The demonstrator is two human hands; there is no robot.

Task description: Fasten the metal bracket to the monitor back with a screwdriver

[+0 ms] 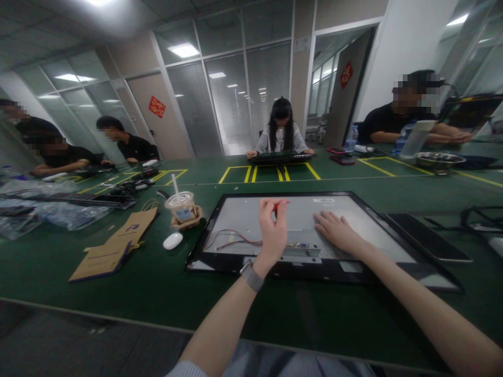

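Note:
A monitor panel [236,220] lies face down on the green table, its grey metal back up and thin red and white wires [231,239] running along its left side. My left hand [272,230] is closed round a red-handled screwdriver [276,208], held upright over the middle of the panel. My right hand [337,230] lies flat and open on the metal back, just right of the left hand. A small grey connector bracket [301,252] sits at the panel's near edge, below both hands.
A lidded drink cup with a straw [181,207], a white mouse [173,241] and flat brown paper bags [118,243] lie to the left. A dark panel [428,238] lies to the right. Several other people sit around the table; one opposite works on a monitor [281,156].

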